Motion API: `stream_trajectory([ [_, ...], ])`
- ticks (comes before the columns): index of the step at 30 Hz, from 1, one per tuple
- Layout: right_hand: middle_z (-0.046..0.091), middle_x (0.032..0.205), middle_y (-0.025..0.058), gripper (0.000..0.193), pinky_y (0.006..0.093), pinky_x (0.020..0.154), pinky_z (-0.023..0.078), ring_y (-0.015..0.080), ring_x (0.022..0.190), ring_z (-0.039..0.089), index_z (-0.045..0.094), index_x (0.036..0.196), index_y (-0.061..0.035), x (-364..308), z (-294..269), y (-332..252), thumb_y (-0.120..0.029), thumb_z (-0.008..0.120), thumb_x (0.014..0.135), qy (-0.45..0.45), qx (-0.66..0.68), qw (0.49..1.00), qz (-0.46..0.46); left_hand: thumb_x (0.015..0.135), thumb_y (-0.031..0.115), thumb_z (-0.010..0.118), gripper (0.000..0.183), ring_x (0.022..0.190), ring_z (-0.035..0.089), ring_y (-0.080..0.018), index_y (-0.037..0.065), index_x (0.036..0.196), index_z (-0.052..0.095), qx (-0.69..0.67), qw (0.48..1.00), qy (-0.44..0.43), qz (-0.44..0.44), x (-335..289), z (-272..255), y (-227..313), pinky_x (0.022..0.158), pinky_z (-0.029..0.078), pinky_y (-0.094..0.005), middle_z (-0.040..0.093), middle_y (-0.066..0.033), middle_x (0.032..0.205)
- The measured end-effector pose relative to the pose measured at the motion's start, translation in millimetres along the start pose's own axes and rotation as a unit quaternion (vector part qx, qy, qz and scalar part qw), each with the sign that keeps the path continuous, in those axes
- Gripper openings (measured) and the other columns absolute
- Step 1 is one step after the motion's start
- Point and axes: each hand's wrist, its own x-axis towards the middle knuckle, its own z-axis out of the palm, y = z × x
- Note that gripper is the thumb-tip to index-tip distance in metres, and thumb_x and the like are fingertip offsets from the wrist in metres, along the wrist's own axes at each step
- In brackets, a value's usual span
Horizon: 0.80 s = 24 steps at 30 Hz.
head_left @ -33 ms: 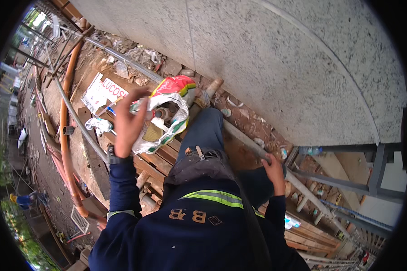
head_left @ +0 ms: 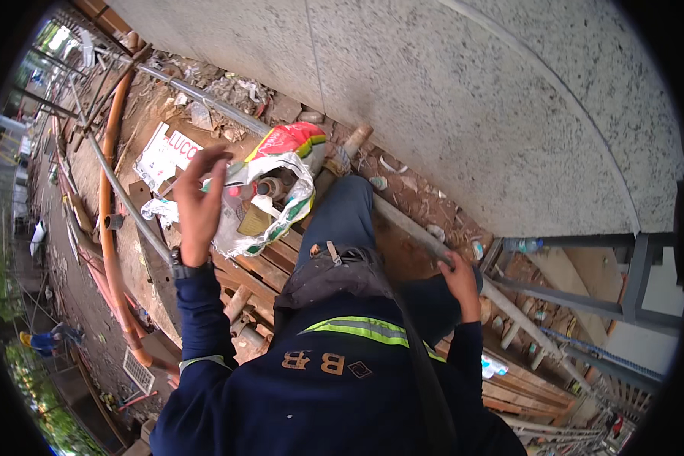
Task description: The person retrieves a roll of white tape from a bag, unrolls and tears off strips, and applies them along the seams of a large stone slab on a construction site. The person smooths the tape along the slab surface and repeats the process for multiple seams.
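My left hand [head_left: 199, 209] is raised beside a white, red and green plastic sack [head_left: 302, 163], its thumb and fingers apart. I see nothing held in it. The sack's mouth gapes, showing a bottle [head_left: 239, 194] with a pinkish part, a round pale container [head_left: 270, 188] and a yellowish flat piece [head_left: 254, 220]. On my bent right knee lies my right hand [head_left: 461, 285], fingers loosely extended, fingertips close to a grey metal pipe [head_left: 410, 226]. Whether they touch the pipe I cannot tell.
Wooden planks [head_left: 251, 277] lie beneath me. A speckled concrete wall [head_left: 463, 114] rises ahead to the right. Scaffold pipes [head_left: 140, 220] and an orange pipe [head_left: 106, 266] run along the left, near a printed white board [head_left: 163, 156]. Another person [head_left: 42, 343] is far left.
My left hand has shifted a little to the left, farther from the sack's opening. The whole view has moved slightly. My right hand remains at the knee.
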Motion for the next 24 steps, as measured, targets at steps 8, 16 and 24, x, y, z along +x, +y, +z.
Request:
stream_trajectory([
  [8,0.07,0.116,0.0186,0.033,0.0436,0.091,0.054,0.0354,0.107,0.07,0.068,0.122,-0.0069,15,5,-17,-0.025,0.071,0.094,-0.025,-0.007,0.999,-0.033,0.092,0.04,0.07,0.049,0.103,0.072,-0.0355,0.003,0.124,0.069,0.371,0.922,-0.039,-0.104,-19,-65,-88,0.087,0.056,-0.0434,0.075,-0.0189,0.11],
  [16,0.071,0.12,0.0185,0.035,0.0405,0.093,0.053,0.0344,0.108,0.071,0.067,0.125,-0.0046,21,5,-22,-0.022,0.071,0.095,-0.073,-0.034,0.997,-0.017,0.078,0.067,0.076,0.085,0.106,0.072,-0.037,0.004,0.134,0.064,0.382,0.859,-0.214,-0.265,-37,-76,-99,0.093,0.055,-0.0448,0.073,-0.0245,0.115],
  [24,0.07,0.119,0.0189,0.035,0.0418,0.091,0.052,0.0337,0.107,0.069,0.066,0.126,-0.0036,50,9,-45,-0.021,0.068,0.096,-0.06,-0.036,0.993,-0.093,0.102,0.035,0.065,0.048,0.102,0.068,-0.0196,-0.006,0.126,0.067,-0.079,0.92,-0.06,-0.38,-71,-13,-182,0.09,0.052,-0.0343,0.074,-0.0113,0.115],
])
